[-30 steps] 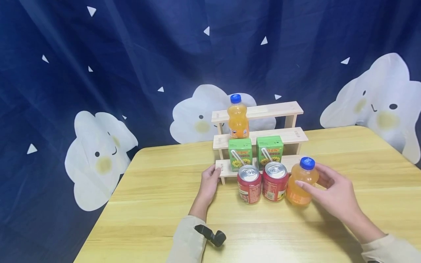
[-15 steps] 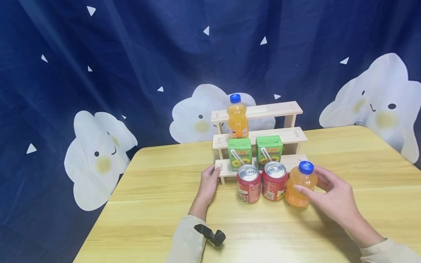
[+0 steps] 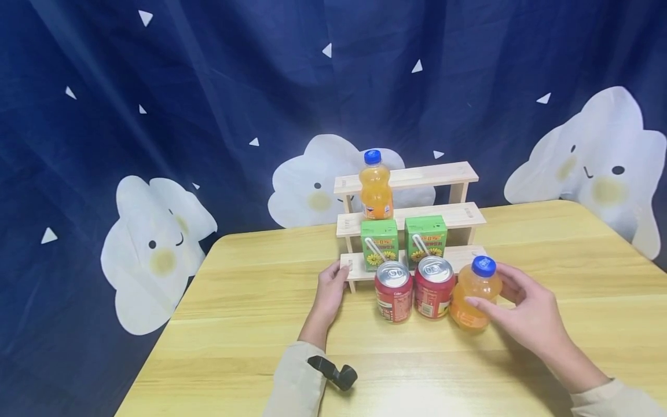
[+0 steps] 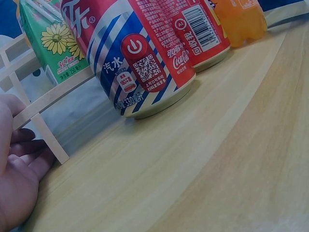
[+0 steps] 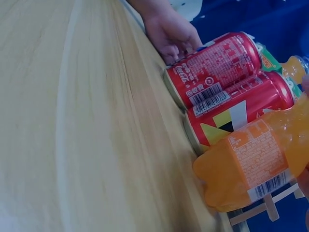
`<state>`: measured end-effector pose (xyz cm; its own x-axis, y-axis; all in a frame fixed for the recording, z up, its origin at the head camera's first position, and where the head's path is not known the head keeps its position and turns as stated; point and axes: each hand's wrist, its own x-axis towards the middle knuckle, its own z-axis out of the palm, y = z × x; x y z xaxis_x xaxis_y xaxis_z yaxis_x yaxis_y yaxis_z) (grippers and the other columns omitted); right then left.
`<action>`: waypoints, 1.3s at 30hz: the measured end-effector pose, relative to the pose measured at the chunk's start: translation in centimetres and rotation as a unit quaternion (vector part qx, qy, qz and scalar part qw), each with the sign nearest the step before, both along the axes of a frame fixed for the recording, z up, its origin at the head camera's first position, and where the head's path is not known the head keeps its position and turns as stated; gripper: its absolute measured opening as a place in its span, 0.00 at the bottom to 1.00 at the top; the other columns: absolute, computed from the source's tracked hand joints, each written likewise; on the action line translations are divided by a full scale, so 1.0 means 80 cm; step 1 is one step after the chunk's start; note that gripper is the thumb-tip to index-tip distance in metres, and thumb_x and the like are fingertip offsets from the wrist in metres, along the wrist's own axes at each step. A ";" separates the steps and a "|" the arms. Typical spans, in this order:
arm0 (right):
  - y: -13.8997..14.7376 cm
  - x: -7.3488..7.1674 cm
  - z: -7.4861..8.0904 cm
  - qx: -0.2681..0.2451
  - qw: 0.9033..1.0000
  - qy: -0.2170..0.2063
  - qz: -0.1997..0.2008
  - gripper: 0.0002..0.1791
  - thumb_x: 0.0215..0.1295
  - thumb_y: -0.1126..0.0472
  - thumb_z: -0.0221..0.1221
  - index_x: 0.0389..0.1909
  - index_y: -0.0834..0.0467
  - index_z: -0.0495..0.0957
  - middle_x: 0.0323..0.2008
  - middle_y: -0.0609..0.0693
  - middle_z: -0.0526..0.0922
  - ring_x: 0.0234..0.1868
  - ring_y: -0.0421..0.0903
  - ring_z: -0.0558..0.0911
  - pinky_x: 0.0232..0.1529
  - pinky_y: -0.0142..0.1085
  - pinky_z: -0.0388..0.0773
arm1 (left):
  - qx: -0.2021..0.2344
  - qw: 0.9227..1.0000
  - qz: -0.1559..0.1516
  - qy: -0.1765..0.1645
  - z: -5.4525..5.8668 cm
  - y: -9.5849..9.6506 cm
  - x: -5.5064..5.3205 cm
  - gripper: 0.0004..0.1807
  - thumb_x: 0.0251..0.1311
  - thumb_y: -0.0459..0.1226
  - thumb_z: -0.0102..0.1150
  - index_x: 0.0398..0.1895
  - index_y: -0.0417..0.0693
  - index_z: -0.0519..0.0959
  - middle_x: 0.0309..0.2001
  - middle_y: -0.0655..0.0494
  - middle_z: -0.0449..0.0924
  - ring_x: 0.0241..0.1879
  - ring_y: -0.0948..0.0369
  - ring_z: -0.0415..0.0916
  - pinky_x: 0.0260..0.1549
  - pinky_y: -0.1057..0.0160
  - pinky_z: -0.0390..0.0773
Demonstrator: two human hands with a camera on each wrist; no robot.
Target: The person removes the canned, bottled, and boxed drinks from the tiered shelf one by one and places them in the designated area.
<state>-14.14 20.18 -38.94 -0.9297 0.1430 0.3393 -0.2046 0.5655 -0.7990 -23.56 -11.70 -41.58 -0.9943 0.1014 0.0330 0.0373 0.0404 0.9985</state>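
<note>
A wooden three-tier rack (image 3: pixel 465 215) stands on the table, and my left hand (image 3: pixel 331 289) grips the left end of its lowest tier. In the left wrist view, curled fingers (image 4: pixel 30 153) show at that end. My right hand (image 3: pixel 528 310) holds an orange soda bottle (image 3: pixel 475 295) with a blue cap, thumb on the near side. The bottle is upright, right of two red cola cans (image 3: pixel 394 301) in front of the rack. Two green drink cartons (image 3: pixel 379 246) with white straws stand on the lowest tier. Another orange soda bottle (image 3: pixel 376 188) stands behind the left carton.
The wood-grain table (image 3: pixel 250 324) extends to both sides of the rack. Behind it hangs a dark blue curtain (image 3: pixel 234 75) with white cloud figures. A black strap mount (image 3: pixel 333 373) sticks out from the left sleeve.
The right hand has brought the bottle slightly down and left, beside the right can; it hardly moves in the last half second. The left hand stays on the rack.
</note>
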 end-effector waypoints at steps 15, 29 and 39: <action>0.003 -0.035 0.059 -0.004 0.996 0.053 0.069 0.34 0.53 0.60 0.69 0.61 0.62 0.70 0.55 0.62 0.78 0.47 0.18 0.74 0.47 0.12 0.70 | 0.000 1.000 0.004 -0.006 0.000 0.000 -0.001 0.23 0.69 0.35 0.42 0.64 0.31 0.63 0.61 0.36 0.69 0.60 0.48 0.69 0.60 0.55 0.71; -0.020 -0.095 0.146 0.031 0.995 -0.014 0.094 0.38 0.56 0.45 0.64 0.65 0.59 0.66 0.61 0.57 0.73 0.60 0.54 0.74 0.55 0.28 0.74 | 0.010 1.000 0.000 -0.002 -0.002 0.000 -0.002 0.23 0.69 0.35 0.43 0.64 0.30 0.64 0.61 0.36 0.69 0.60 0.47 0.69 0.61 0.55 0.71; -0.056 -0.135 0.183 0.045 0.993 -0.023 0.106 0.46 0.53 0.34 0.60 0.67 0.57 0.63 0.62 0.56 0.72 0.63 0.52 0.72 0.61 0.48 0.71 | 0.004 1.000 0.000 -0.004 -0.002 -0.002 -0.002 0.22 0.69 0.36 0.43 0.63 0.33 0.65 0.61 0.38 0.70 0.60 0.48 0.70 0.60 0.55 0.72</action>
